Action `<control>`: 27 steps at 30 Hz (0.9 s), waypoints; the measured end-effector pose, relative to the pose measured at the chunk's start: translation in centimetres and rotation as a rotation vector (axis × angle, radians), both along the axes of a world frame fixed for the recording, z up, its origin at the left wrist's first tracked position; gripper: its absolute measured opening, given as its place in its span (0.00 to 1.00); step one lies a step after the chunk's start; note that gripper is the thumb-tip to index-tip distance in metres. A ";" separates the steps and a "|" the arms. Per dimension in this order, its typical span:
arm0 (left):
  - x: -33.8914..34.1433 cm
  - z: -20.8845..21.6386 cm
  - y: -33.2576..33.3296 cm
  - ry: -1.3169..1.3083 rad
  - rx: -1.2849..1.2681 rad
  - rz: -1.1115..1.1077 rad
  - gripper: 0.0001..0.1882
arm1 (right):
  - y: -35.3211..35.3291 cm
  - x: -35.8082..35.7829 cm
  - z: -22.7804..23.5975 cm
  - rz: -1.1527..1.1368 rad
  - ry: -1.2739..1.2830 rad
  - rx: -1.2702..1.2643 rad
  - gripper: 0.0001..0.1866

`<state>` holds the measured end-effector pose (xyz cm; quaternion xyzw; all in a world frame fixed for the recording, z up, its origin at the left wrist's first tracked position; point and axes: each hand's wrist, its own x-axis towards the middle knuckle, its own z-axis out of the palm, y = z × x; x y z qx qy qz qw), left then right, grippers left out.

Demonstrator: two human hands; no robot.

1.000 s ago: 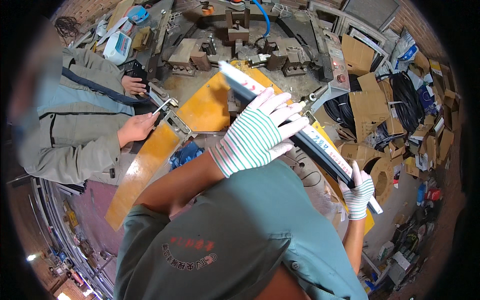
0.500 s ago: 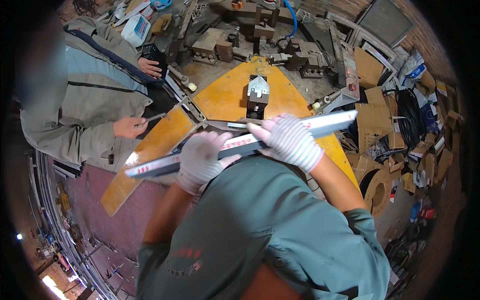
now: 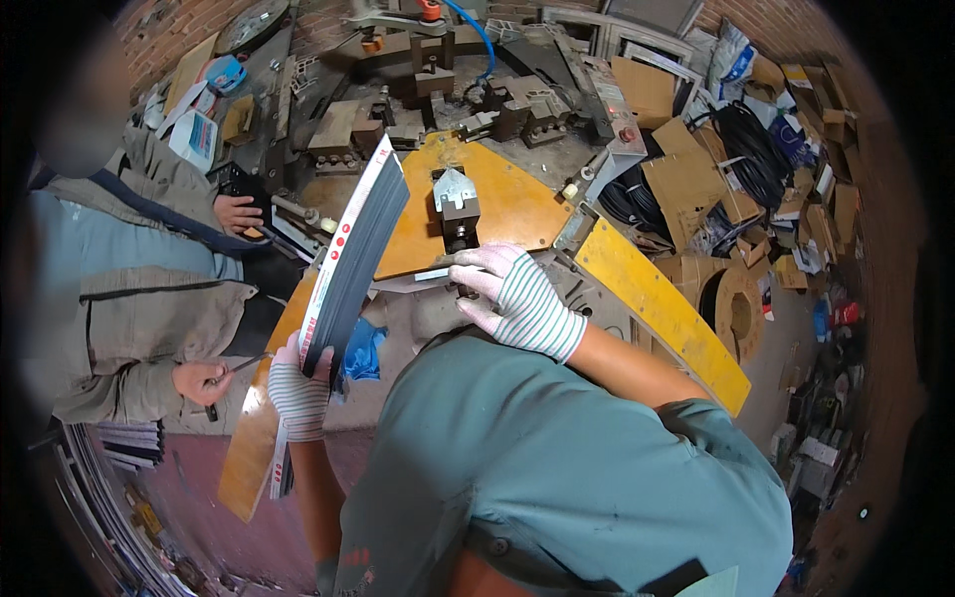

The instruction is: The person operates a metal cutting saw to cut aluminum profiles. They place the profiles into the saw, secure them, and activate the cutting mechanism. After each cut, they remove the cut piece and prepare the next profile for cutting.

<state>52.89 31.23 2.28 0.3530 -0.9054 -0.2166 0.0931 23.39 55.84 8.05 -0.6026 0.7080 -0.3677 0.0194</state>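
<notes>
My left hand (image 3: 298,398), in a striped knit glove, is closed around the lower part of a long profile bar (image 3: 363,244). The bar has a white printed film on one face, a dark grey grooved side and an angled far end. It stands steeply across the left of the yellow plate (image 3: 522,194). My right hand (image 3: 517,303), gloved alike, has its fingers stretched apart at the plate's near edge. Its fingertips are by a short pale strip (image 3: 434,275), just below a metal clamp block (image 3: 458,211). I cannot tell whether they touch the strip.
A co-worker at the left holds a thin tool (image 3: 239,366). Yellow wings (image 3: 662,308) flank the plate. Metal blocks (image 3: 537,107) and a blue hose (image 3: 482,35) stand behind. A blue rag (image 3: 365,350) lies near the bar. Cardboard (image 3: 686,184) and black coils (image 3: 751,154) fill the right.
The bar has swung from nearly level in both hands to steep in my left hand alone. My right hand has let go of it. The whole view has shifted to the right.
</notes>
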 end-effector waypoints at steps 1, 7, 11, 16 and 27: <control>-0.5 -0.6 -0.8 -0.032 -0.049 -0.043 0.28 | 0.4 0.2 0.0 -0.029 0.002 0.006 0.22; -4.7 -4.8 -3.1 -0.079 -0.114 -0.110 0.34 | 3.0 0.7 -0.5 -0.215 0.002 0.063 0.24; -7.9 -6.2 -4.2 -0.099 -0.104 -0.140 0.33 | 5.4 0.2 -2.4 -0.366 0.035 0.053 0.23; -11.7 -5.6 -4.5 -0.122 -0.106 -0.120 0.32 | 8.2 -1.4 -5.2 -0.491 -0.023 0.087 0.21; -16.4 -2.9 -3.1 -0.204 -0.141 -0.111 0.37 | 9.3 -11.0 -7.7 -0.442 -0.175 0.155 0.16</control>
